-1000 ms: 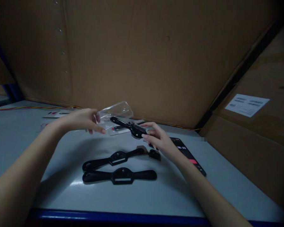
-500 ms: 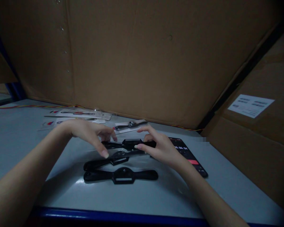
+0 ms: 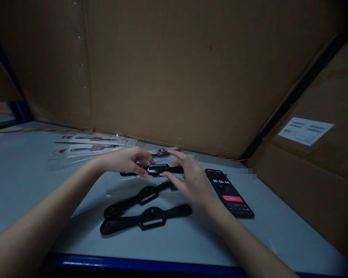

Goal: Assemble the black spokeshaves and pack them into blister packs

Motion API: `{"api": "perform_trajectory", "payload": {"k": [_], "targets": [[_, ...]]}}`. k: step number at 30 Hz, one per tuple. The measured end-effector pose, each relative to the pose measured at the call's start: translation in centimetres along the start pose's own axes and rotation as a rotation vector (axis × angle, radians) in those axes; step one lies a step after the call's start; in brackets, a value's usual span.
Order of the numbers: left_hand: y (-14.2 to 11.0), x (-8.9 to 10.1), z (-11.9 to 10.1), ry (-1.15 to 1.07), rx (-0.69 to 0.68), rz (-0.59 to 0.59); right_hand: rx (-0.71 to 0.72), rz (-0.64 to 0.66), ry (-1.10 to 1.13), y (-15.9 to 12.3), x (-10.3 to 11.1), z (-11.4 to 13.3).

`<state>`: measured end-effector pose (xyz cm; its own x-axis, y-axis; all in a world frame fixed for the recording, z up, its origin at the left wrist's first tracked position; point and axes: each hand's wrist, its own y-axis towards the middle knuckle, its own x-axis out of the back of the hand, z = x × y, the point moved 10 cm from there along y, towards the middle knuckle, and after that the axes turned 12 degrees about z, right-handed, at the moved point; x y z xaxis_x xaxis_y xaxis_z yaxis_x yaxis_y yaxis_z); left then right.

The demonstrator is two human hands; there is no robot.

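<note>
Both of my hands are at a black spokeshave [image 3: 159,168] just above the table, with its flat middle part between them. My left hand [image 3: 130,160] has its fingers and thumb closed on the tool left of its middle. On the other side, my right hand [image 3: 193,179] grips the right handle, its thumb along the near edge. Nearer to me lie two more black spokeshaves on the table: a tilted one [image 3: 146,194], its right end by my right hand, and another [image 3: 152,217] in front of it. Their handles nearly touch at the left.
Packaged spokeshaves in clear wrap [image 3: 94,148] lie at the back left, and one more package [image 3: 162,153] is behind my hands. A phone [image 3: 230,195] showing a timer lies right. Cardboard walls [image 3: 168,77] stand behind and at the right; a blue edge [image 3: 145,266] runs along the front.
My left hand has moved right and closed on the spokeshave. That tool has shifted slightly away from me. More of the phone and of the tilted spokeshave now shows.
</note>
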<state>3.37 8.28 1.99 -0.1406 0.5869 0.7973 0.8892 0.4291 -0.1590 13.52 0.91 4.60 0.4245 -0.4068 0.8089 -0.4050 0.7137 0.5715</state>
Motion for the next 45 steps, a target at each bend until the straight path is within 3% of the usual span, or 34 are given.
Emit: {"api": "perform_trajectory", "payload": {"k": [5, 8, 11, 14, 16, 18, 22, 25, 30, 35, 40, 45], "targets": [[0.1, 0.2, -0.4, -0.039, -0.038, -0.026, 0.035, -0.153, 0.005, -0.3, 1.3, 0.0], [0.2, 0.0, -0.3, -0.122, -0.042, -0.022, 0.025, -0.233, -0.127, -0.5, 2.2, 0.1], [0.3, -0.5, 0.2, -0.226, -0.017, 0.007, -0.058, -0.335, -0.255, -1.0, 3.4, -0.7], [0.3, -0.6, 0.9, -0.327, 0.011, 0.017, -0.209, -0.396, -0.154, -1.4, 4.3, -3.4], [0.2, -0.4, 1.4, -0.408, 0.031, -0.005, -0.262, -0.366, -0.022, -1.4, 4.3, -5.2], [0.0, -0.1, 2.1, -0.500, 0.053, -0.037, -0.220, -0.273, 0.039, -0.8, 3.8, -5.6], [-0.2, 0.0, 3.4, -0.674, 0.093, -0.079, 0.012, -0.007, -0.146, 0.3, 1.8, -2.5], [0.0, -0.8, 3.4, -0.775, 0.085, -0.029, 0.116, 0.098, -0.248, 0.4, 0.4, -0.4], [0.4, -2.7, 2.0, -0.900, 0.073, 0.093, 0.173, 0.020, -0.234, -0.2, 1.0, 0.6], [0.6, -2.9, 1.1, -0.984, 0.027, 0.094, 0.136, 0.006, -0.244, -0.3, 1.9, 0.4], [0.8, -3.6, 1.0, -0.974, 0.056, 0.140, 0.078, 0.064, -0.249, -0.1, 1.4, 0.3], [0.8, -3.5, 0.6, -1.029, 0.061, 0.092, 0.084, 0.043, -0.205, -0.4, 1.5, -0.1]]}}
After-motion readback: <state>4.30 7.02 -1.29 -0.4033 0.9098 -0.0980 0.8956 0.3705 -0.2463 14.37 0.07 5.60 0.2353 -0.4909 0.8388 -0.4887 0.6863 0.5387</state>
